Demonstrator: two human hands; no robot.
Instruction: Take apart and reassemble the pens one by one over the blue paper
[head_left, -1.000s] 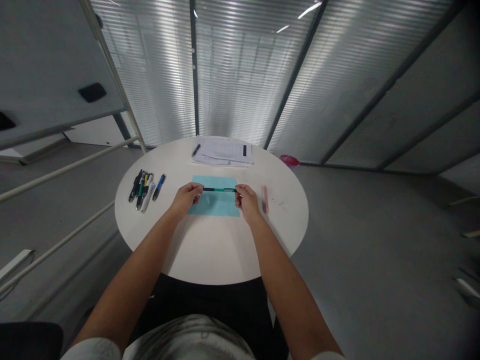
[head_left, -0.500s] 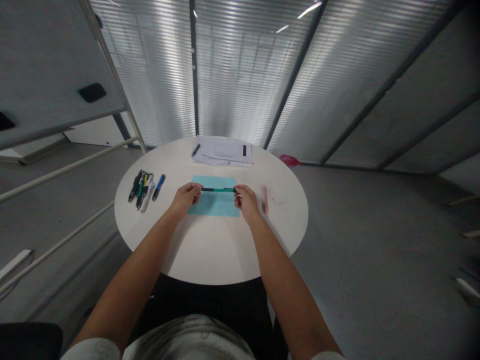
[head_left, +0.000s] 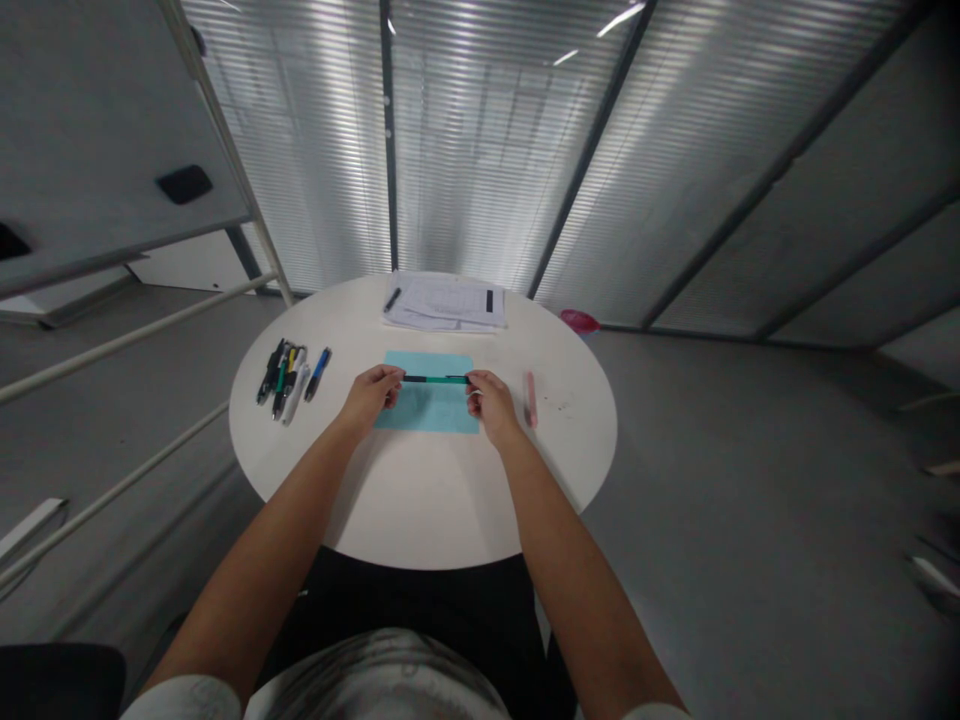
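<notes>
A green and black pen (head_left: pixel 435 379) is held level between my two hands, over a light blue sheet (head_left: pixel 431 410). My left hand (head_left: pixel 376 393) pinches its dark left end, and my right hand (head_left: pixel 487 395) grips the right end. Several pens (head_left: pixel 283 378), black, green, yellow and white, lie bunched at the left of the table. Beside them is a blue and black pen (head_left: pixel 318 375). A pink strip-like object (head_left: pixel 531 400) lies just right of my right hand.
The round white table (head_left: pixel 427 520) carries stacked papers (head_left: pixel 446 302) with a dark pen at its far edge. Small dark specks are at the right. A white-railed frame stands at the left, and a pink object (head_left: pixel 580 321) lies beyond the table.
</notes>
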